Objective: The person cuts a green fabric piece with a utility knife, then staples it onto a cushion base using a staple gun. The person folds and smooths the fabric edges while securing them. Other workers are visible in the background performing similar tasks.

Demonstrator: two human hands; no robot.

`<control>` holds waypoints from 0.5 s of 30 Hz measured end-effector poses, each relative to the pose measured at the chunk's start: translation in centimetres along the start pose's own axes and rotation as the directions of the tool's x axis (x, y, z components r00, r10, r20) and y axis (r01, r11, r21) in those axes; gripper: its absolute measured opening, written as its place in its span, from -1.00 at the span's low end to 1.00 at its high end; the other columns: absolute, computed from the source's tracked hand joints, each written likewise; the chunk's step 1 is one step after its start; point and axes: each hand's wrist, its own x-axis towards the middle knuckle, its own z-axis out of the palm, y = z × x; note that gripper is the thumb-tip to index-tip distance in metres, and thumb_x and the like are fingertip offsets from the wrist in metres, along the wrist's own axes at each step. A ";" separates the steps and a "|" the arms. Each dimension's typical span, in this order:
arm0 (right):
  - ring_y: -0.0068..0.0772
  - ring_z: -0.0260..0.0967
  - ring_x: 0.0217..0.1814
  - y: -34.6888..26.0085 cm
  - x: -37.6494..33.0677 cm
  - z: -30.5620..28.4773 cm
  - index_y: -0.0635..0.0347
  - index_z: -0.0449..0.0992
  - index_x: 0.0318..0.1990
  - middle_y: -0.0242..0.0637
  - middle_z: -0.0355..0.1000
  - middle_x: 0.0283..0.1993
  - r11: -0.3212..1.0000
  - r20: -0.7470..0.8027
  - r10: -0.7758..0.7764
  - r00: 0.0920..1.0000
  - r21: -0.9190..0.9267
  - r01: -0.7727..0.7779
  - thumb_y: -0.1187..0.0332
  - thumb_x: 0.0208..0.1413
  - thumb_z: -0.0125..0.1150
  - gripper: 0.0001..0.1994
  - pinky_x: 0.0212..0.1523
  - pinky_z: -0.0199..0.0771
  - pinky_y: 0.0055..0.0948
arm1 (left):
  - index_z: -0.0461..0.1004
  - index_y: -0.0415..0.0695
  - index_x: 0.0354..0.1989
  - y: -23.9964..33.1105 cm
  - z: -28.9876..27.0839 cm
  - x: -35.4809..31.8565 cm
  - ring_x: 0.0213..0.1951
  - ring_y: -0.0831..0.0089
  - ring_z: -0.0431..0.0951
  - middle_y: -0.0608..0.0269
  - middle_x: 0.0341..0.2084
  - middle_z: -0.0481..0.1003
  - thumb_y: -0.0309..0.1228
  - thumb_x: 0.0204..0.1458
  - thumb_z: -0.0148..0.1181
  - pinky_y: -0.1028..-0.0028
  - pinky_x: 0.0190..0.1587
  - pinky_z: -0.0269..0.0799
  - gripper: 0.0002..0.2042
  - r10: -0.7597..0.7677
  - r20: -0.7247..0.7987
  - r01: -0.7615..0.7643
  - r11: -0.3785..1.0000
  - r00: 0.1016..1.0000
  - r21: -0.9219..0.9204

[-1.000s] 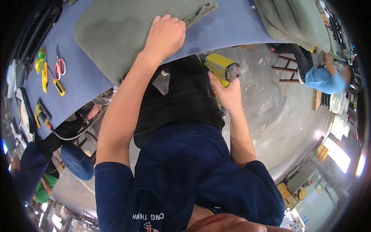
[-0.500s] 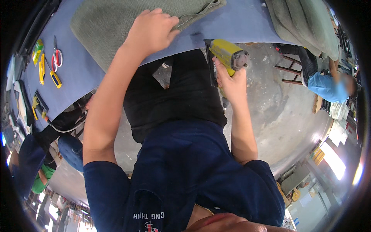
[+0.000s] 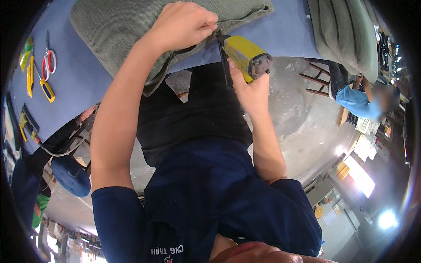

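Left hand: we bend the left hand [image 3: 186, 27] over the cushion's near edge, closed, thumb and fingertips together, seemingly pinching the cloth to keep it steady
Right hand: we grip the stapler from below with the right hand [image 3: 249, 90], probably so that its body stays clear of our fingers
Stapler [image 3: 246, 56]: just past the tabletop's near edge, nose close to the cloth by our left hand; its body's long axis slants, nose toward upper left, blunt end lower right
Cushion [image 3: 116, 35]: on the tabletop [image 3: 74, 61], corner flap hanging over the near edge; long axis roughly left to right, top cut off from view
Scissors [image 3: 52, 62]: left of the cushion, blades pointing away from us, likely parked within reach
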 end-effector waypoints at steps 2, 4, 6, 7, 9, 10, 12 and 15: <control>-0.71 0.37 -0.49 -0.2 0.2 0.4 0.35 0.73 0.04 -0.49 0.60 -0.36 1.000 0.008 0.001 1.000 -0.011 -0.001 0.40 0.42 0.38 -0.80 -0.47 0.37 -0.50 | 0.50 -0.08 -0.41 -0.1 0.5 -0.2 -0.24 0.05 0.65 0.20 -0.47 0.56 -0.21 0.33 0.31 0.00 -0.24 0.50 -0.71 -0.023 -0.036 0.021 0.998 0.999 -0.064; -0.66 0.47 -0.38 -0.6 0.3 0.5 0.36 0.73 0.04 -0.42 0.66 -0.27 0.999 0.018 -0.013 1.000 -0.040 0.014 0.40 0.43 0.37 -0.80 -0.36 0.48 -0.48 | 0.51 -0.08 -0.40 -0.1 0.8 -0.3 -0.22 0.06 0.66 0.20 -0.47 0.56 -0.21 0.33 0.32 0.00 -0.22 0.51 -0.72 -0.038 -0.060 0.032 0.995 0.998 -0.093; -0.59 0.57 -0.25 -0.6 0.4 0.8 0.36 0.72 0.05 -0.33 0.70 -0.18 0.998 0.018 -0.057 0.998 -0.027 0.058 0.39 0.43 0.38 -0.79 -0.23 0.56 -0.45 | 0.52 -0.07 -0.38 0.1 0.9 -0.5 -0.21 0.06 0.67 0.20 -0.46 0.57 -0.22 0.32 0.32 0.00 -0.20 0.53 -0.73 -0.042 -0.071 0.036 0.996 0.997 -0.085; -0.56 0.62 -0.17 -0.5 0.5 1.1 0.37 0.72 0.06 -0.28 0.73 -0.13 0.996 0.015 -0.088 0.996 -0.008 0.088 0.38 0.44 0.38 -0.78 -0.17 0.60 -0.43 | 0.53 -0.07 -0.37 0.0 1.1 -0.5 -0.20 0.06 0.67 0.21 -0.46 0.58 -0.22 0.32 0.32 -0.01 -0.19 0.54 -0.75 -0.031 -0.093 0.024 0.997 0.995 -0.077; -0.34 0.73 -0.08 -0.6 1.0 1.3 0.38 0.72 0.06 -0.09 0.76 -0.12 0.992 -0.015 -0.121 0.993 -0.022 0.120 0.39 0.37 0.43 -0.75 -0.04 0.66 -0.30 | 0.55 -0.05 -0.34 -0.1 1.6 -0.5 -0.19 0.07 0.68 0.22 -0.44 0.60 -0.22 0.31 0.32 -0.01 -0.18 0.56 -0.78 -0.009 -0.137 0.001 0.998 0.991 -0.059; -0.22 0.78 -0.04 -0.8 1.2 1.3 0.39 0.72 0.07 0.01 0.77 -0.11 0.990 -0.031 -0.140 0.990 -0.027 0.139 0.39 0.33 0.45 -0.73 0.02 0.68 -0.24 | 0.57 -0.05 -0.33 0.0 1.6 -0.4 -0.19 0.07 0.68 0.22 -0.44 0.61 -0.22 0.31 0.32 -0.01 -0.18 0.57 -0.79 -0.008 -0.134 0.002 0.999 0.991 -0.044; -0.23 0.78 -0.02 -0.8 1.4 1.3 0.42 0.72 0.07 0.01 0.77 -0.10 0.993 0.001 -0.094 0.996 -0.074 0.093 0.39 0.34 0.45 -0.73 0.05 0.68 -0.24 | 0.60 -0.04 -0.30 0.1 1.5 -0.4 -0.18 0.07 0.69 0.20 -0.43 0.62 -0.22 0.30 0.33 -0.01 -0.18 0.58 -0.81 -0.006 -0.128 0.004 1.000 0.992 -0.014; -0.26 0.77 0.01 -1.2 1.3 0.7 0.46 0.71 0.06 0.02 0.78 -0.08 0.995 0.015 0.051 0.999 -0.089 -0.049 0.38 0.35 0.45 -0.71 0.07 0.67 -0.24 | 0.62 -0.03 -0.30 0.9 0.1 -0.7 -0.19 0.04 0.70 0.15 -0.43 0.63 -0.20 0.27 0.34 -0.02 -0.18 0.59 -0.81 -0.024 -0.043 0.026 0.999 0.999 0.047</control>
